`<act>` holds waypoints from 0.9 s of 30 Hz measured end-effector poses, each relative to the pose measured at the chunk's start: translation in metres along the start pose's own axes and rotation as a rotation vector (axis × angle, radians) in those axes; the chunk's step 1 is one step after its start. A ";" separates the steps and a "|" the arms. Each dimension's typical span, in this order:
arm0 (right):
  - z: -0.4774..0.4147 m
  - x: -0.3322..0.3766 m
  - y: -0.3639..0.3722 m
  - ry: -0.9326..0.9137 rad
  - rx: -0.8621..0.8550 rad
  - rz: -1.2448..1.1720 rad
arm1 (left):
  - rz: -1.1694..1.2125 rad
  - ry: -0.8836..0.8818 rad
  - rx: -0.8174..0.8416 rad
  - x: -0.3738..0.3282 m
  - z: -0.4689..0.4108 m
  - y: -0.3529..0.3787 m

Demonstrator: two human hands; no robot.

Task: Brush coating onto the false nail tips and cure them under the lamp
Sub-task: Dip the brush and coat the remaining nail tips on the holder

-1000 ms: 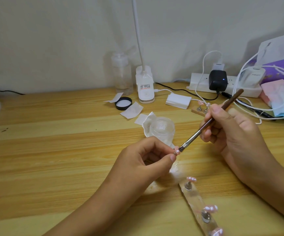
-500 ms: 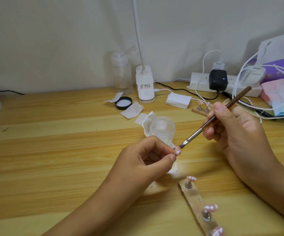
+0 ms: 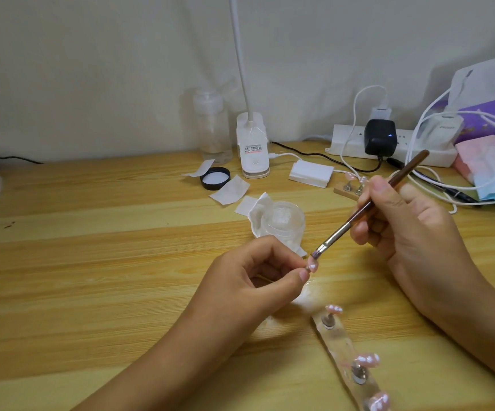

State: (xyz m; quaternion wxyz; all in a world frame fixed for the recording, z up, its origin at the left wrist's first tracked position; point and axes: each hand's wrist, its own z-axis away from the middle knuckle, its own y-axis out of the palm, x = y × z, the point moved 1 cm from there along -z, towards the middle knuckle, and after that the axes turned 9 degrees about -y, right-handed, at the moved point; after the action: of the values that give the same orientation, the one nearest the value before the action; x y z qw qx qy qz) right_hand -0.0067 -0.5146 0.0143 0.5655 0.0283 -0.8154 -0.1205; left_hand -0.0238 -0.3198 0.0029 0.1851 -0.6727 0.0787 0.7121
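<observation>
My left hand pinches a small pink false nail tip between thumb and fingers over the middle of the wooden desk. My right hand holds a brown-handled brush like a pen, its bristles just above the tip's upper edge. A clear holder strip near the front right carries three more pink nail tips on metal pegs. A small clear jar stands just behind my left hand. The white lamp with a thin white neck stands at the back.
At the back are a clear bottle, a black lid, white paper squares, a white box and a small wooden stand with nail tips. A power strip with chargers, white cables and a bag fill the back right.
The brush tip came off the nail tip, rose slightly to the right, and now sits back down close above it. My left hand has kept the nail tip nearly still.
</observation>
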 end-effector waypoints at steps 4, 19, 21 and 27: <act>0.002 0.000 0.002 -0.016 0.065 0.023 | 0.013 -0.006 0.006 0.001 0.000 0.000; -0.002 0.000 -0.002 0.003 0.002 -0.073 | 0.028 0.017 0.000 -0.001 0.001 0.000; 0.000 0.000 -0.001 0.003 0.025 -0.048 | 0.010 0.027 -0.010 -0.001 0.001 0.000; 0.001 0.000 -0.002 0.005 0.094 -0.024 | 0.019 0.008 -0.036 0.000 0.001 0.000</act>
State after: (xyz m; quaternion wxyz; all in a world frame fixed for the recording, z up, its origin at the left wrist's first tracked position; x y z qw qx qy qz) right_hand -0.0076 -0.5163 0.0137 0.5639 0.0648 -0.8185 -0.0889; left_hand -0.0248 -0.3194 0.0033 0.1657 -0.6779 0.0728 0.7125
